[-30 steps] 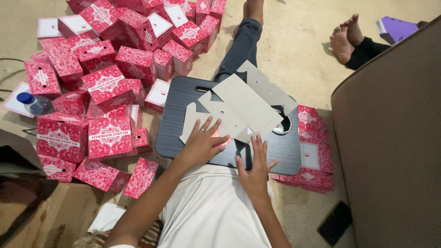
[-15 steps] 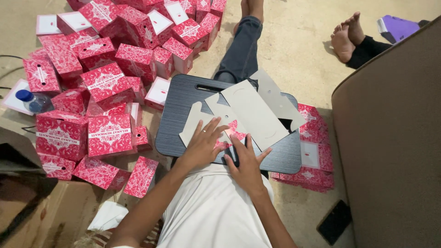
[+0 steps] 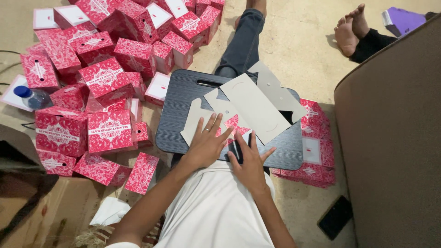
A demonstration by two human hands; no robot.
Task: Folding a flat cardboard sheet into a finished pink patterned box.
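On the dark lap tray across the person's legs lies an unfolded cardboard box blank, grey side up, with a bit of its pink patterned face showing near 6 o'clock where a flap is turned over. Its long panels run out toward 2 o'clock, past the tray's edge. The left hand rests flat on the blank's near left flap, fingers spread and pointing to 12 o'clock, a ring on one finger; it presses down and grips nothing. The right hand lies just beside it at 4 o'clock, palm down and fingers splayed on the near edge of the blank and the tray, likewise closed on nothing. The two hands are nearly touching at the thumbs.

From 9 to 12 o'clock of the tray spreads a heap of folded pink boxes, some upright, some tipped. A water bottle with a blue cap lies at 9 o'clock among them. At 3 o'clock, half under the tray, sits a flat stack of pink blanks. A dark phone lies on the floor at 5 o'clock, beside a brown padded seat. Another person's bare feet show at 1 o'clock, with a purple thing beyond them
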